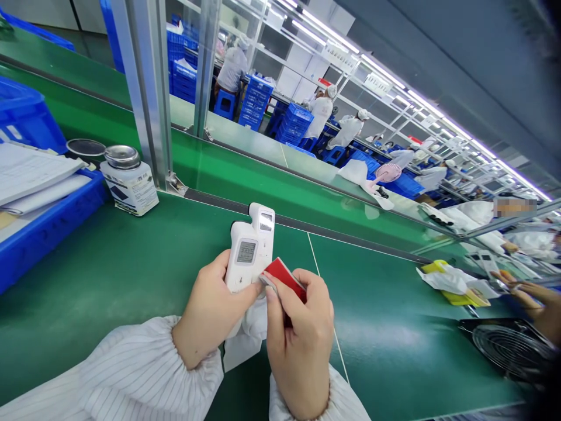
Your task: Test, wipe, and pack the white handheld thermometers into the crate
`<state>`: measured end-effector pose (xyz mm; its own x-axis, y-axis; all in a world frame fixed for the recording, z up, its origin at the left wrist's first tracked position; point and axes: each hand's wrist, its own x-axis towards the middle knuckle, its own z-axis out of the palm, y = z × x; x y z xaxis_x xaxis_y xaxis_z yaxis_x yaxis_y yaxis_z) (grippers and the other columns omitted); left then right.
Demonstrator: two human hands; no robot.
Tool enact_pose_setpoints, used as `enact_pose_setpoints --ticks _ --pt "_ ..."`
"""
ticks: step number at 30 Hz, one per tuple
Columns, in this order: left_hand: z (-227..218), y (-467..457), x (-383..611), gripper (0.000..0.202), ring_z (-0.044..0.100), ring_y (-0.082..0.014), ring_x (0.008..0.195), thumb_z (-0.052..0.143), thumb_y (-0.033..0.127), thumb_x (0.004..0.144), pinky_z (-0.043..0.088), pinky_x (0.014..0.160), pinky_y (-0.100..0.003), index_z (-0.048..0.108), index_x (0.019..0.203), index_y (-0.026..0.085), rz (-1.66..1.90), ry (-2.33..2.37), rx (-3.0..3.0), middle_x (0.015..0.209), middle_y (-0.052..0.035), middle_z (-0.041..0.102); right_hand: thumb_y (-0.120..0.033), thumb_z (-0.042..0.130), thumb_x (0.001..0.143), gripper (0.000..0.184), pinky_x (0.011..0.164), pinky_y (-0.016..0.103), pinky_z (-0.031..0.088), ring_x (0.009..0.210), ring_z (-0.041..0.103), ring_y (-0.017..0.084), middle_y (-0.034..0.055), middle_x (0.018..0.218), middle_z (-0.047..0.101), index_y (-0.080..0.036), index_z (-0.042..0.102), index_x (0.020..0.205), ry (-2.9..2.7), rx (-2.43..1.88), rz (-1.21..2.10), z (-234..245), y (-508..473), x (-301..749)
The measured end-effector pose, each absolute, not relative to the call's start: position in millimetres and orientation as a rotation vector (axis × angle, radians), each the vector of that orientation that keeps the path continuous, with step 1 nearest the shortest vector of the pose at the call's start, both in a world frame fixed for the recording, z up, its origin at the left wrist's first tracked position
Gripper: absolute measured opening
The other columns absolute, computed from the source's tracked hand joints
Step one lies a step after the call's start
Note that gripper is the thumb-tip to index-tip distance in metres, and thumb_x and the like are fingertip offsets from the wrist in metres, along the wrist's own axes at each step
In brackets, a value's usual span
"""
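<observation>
My left hand (210, 310) grips a white handheld device (249, 248) with a small grey screen, held upright above the green belt (131, 275). My right hand (298, 333) is closed on a small red block (284, 276) pressed against the device's lower right side. A white cloth (245, 336) hangs between my two hands, under the device. Both wrists wear white striped sleeves.
A white jar with a metal lid (128, 181) stands at the left beside a blue tray of papers (39, 199). A metal post (146, 93) rises behind it. At the right, another person's hand (532, 298), a black fan (511, 345), yellow and white items (453, 283).
</observation>
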<state>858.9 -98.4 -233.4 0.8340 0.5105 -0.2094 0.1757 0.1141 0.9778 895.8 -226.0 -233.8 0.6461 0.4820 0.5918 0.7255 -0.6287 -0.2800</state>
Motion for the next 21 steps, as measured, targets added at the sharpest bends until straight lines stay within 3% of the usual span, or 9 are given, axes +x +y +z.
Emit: enact_pose_setpoints --ticks 16,21 --pt "-235 -98 860 0.026 0.067 -0.0150 0.076 0.070 0.019 0.069 0.052 0.060 -0.019 0.064 0.094 0.020 0.274 0.616 1.443 0.083 0.0018 0.072 -0.020 0.050 0.090 0.022 0.071 0.039 0.043 0.085 0.053 0.021 0.0094 0.096 0.055 -0.019 0.071 0.097 -0.907 -2.379 -0.651 -234 -217 898" --pt "-232 -96 857 0.032 0.069 -0.0180 0.084 0.071 0.018 0.069 0.056 0.066 -0.023 0.063 0.100 0.021 0.225 0.611 1.345 0.095 -0.0001 0.073 -0.022 0.053 0.089 0.021 0.070 0.035 0.046 0.089 0.056 0.020 0.0081 0.098 0.057 -0.020 0.072 0.099 -0.786 -2.212 -0.653 -226 -233 913"
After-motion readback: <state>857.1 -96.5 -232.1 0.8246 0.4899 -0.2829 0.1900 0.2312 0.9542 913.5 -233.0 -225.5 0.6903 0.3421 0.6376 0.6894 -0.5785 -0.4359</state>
